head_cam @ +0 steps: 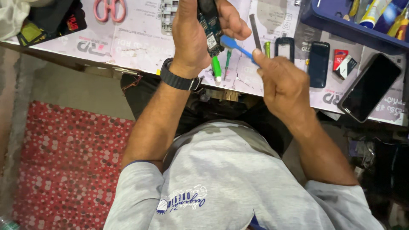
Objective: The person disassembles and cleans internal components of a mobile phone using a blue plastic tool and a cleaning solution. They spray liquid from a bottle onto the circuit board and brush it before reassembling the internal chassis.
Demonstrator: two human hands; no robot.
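My left hand [194, 36] grips a small phone body with a bare green circuit board [211, 32], held upright above the table edge. A black watch band circles that wrist. My right hand [283, 85] pinches a blue plastic pry tool [235, 46], and its flat tip touches the lower end of the board. Both forearms reach up from my grey shirt.
Pink scissors [110, 9] lie at the back left of the paper-covered table [140, 42]. A green screwdriver [217, 68], a metal file [255, 30], a black phone frame [284, 47], a dark phone back [319, 64] and a large black smartphone [370, 87] surround my hands. A blue tray [336, 21] holds tools.
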